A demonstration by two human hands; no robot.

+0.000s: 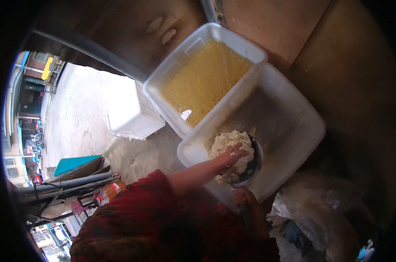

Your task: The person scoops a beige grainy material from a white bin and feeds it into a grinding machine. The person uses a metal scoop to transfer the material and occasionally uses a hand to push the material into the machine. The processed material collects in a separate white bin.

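Observation:
My left hand (234, 155) lies on a heap of pale, crumbly, dough-like material (232, 139), its fingers spread over the top. The heap fills much of a round, dark, long-handled pan or scoop (257, 159) and hides part of its inside. My right hand (245, 197), in shadow, is closed around the handle near the rim. Beneath the pan is a white plastic tub (307, 131) with pale residue on its floor. Against it stands a second white tub (212, 28) holding yellow, fine-grained material (206, 78), with a small bright patch near one corner.
Another white plastic crate (137, 126) stands on the concrete floor (132, 157) to the left. Brown boards (260, 23) lie behind the tubs. Clear plastic sheeting or bags (316, 209) are bunched at lower right. A bottle of amber liquid (111, 192) lies near metal pipes (76, 181).

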